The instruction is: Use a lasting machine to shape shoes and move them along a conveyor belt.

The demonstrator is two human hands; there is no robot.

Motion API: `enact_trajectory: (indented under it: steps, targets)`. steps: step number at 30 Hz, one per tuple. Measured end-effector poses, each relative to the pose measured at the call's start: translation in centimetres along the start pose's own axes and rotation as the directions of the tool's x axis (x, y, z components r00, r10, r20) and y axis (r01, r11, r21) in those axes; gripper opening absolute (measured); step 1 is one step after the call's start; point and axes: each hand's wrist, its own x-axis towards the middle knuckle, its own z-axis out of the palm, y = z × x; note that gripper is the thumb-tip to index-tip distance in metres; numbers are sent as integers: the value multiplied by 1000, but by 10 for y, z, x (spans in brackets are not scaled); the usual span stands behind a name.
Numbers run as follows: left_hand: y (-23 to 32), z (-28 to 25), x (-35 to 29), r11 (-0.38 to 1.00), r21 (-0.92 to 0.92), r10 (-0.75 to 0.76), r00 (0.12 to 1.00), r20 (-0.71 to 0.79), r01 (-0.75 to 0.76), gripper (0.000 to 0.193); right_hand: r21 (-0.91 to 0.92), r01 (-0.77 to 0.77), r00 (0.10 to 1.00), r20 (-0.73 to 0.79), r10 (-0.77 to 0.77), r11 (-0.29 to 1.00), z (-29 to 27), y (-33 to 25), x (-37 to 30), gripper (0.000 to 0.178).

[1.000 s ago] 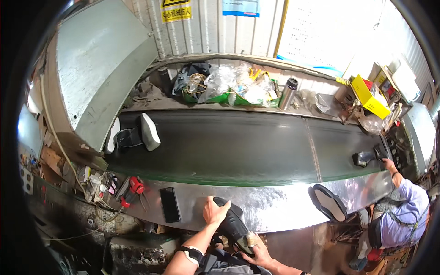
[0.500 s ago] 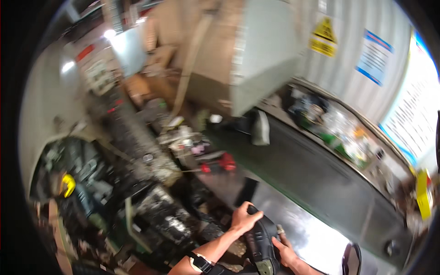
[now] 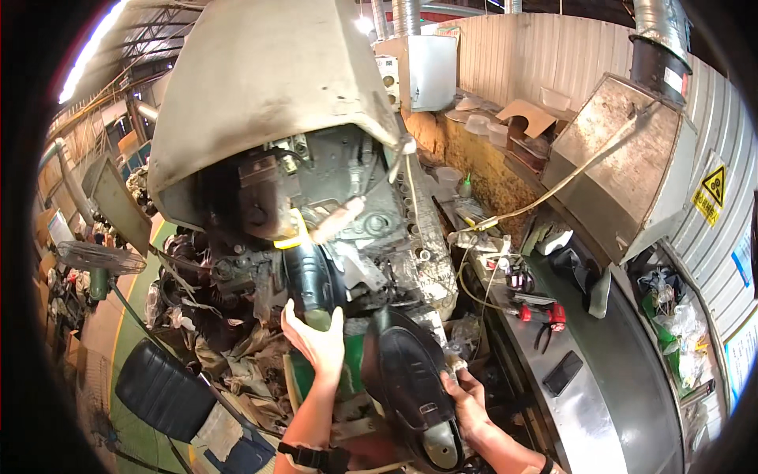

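A black shoe upper (image 3: 306, 272) on a form sits in the opening of a large machine (image 3: 268, 87), under a yellow-edged part (image 3: 290, 237). Its near end lies between the thumb and fingers of my left hand (image 3: 317, 340), which is closed around it. My right hand (image 3: 467, 395) grips the side of a second black shoe (image 3: 404, 367), held low in front of the machine. This shoe has stitching and a pale grey-green form end (image 3: 440, 444) showing at its opening. Something pale sits at my right fingertips; I cannot make out what it is.
To the right runs a metal bench (image 3: 580, 419) with a phone (image 3: 563, 373) and a red-handled tool (image 3: 545, 314), beside a dark conveyor belt (image 3: 624, 371). At left stand a black padded seat (image 3: 162, 387) and a fan (image 3: 103, 257). A cord (image 3: 564, 178) hangs across the back right.
My view has swung left from the bench to the machine. My left hand has left the shoe I was holding in both hands and is now at the one in the machine; my right keeps its hold.
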Motion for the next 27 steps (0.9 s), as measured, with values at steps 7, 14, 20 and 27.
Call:
enact_trajectory:
  steps: [7,14,20,27]
  targets:
    - [-87,-33,6,838,-349,-225,849,478,419,94,-14,-68,996,-61,67,998,86,31,28,77]
    - [-97,-115,17,622,-414,-99,592,800,664,72,-151,-91,996,1,93,984,142,57,58,51]
    - [-68,-65,36,-103,-356,-474,269,838,929,30,-82,-54,998,-26,52,995,168,104,105,38]
    - [-82,-34,45,-257,-349,-543,164,823,901,28,-159,29,995,-87,-43,987,171,126,144,43]
